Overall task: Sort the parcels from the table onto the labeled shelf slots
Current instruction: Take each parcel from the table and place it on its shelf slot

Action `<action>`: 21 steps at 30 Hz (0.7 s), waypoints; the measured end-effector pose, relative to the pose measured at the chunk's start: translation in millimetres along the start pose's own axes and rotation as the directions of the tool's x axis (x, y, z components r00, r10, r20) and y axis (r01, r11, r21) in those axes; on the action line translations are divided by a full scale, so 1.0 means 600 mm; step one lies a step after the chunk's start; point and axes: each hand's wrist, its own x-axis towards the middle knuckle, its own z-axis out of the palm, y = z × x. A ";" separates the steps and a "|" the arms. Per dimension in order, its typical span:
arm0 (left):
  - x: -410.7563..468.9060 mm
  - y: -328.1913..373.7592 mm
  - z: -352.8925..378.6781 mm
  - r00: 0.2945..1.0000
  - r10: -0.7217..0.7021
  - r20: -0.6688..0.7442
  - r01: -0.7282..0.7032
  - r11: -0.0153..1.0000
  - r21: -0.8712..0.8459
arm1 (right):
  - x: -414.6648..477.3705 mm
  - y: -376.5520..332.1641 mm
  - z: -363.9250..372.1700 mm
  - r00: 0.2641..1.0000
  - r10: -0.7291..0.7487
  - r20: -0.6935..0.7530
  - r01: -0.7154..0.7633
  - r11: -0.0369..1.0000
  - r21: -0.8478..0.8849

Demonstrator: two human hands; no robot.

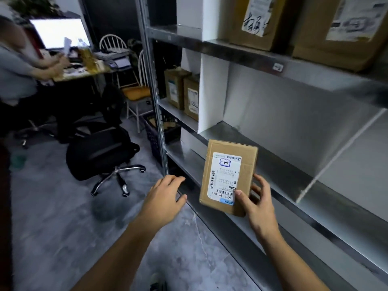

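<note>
One parcel: a flat brown box with a white label. I hold it up in the air, in front of the shelf.
Right hand: it grips the parcel's low right corner. My thumb is on the label and my fingers curl round the side.
Left hand: it holds nothing. The palm is down and the fingers are loose. It is just left of the parcel and does not touch it.
Parcel's long way: it runs up and away from my right hand, and the top leans a bit to the right. The label faces me and the print is upside down.
Parcel's top edge: it sits in front of the shelf board. I cannot tell if it touches.
Room past my right hand: bare metal board shows in a wide slot.
Slot edges: a thick white wall is up and left of the parcel. A thin white wall is far to the right. The upper shelf is high above my hand.
Room by my left hand: there is grey floor under my arm. A black chair is well away to the left.
Other boxes: two small boxes stand past the thick white wall. Big boxes stand on the upper shelf.
</note>
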 end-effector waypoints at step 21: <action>0.449 -0.251 -0.314 0.928 0.205 -0.310 -0.217 0.976 -0.005 | 0.364 -0.330 0.392 0.894 -0.417 -0.163 0.434 0.897 0.085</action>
